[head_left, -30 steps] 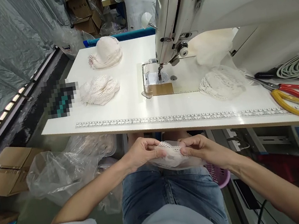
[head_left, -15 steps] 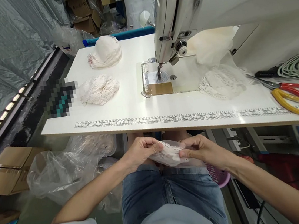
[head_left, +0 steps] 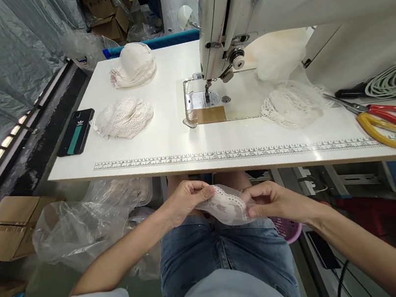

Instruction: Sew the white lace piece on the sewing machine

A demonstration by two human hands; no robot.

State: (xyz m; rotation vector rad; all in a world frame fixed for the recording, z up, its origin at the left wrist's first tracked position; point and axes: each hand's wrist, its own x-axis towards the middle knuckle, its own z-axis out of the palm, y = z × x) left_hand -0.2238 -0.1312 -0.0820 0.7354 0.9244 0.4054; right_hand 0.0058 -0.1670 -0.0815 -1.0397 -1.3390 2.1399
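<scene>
Over my lap, below the table's front edge, my left hand [head_left: 187, 200] and my right hand [head_left: 274, 199] both pinch a small white lace-edged fabric piece [head_left: 227, 206]. The left fingers grip its left end, the right fingers its right end. A white sewing machine [head_left: 273, 3] stands on the white table [head_left: 174, 137] ahead, its needle [head_left: 207, 92] over the metal plate.
Lace piles lie on the table: one [head_left: 122, 119] at left, a domed stack [head_left: 133, 66] behind it, another [head_left: 290, 105] right of the needle. A black phone [head_left: 76, 132] lies at the left edge, red-and-yellow scissors [head_left: 391, 124] at right. A plastic bag [head_left: 83, 225] sits on the floor.
Both hands have turned the lace piece slightly, so its scalloped edge shows more. The view has tilted down a little.
</scene>
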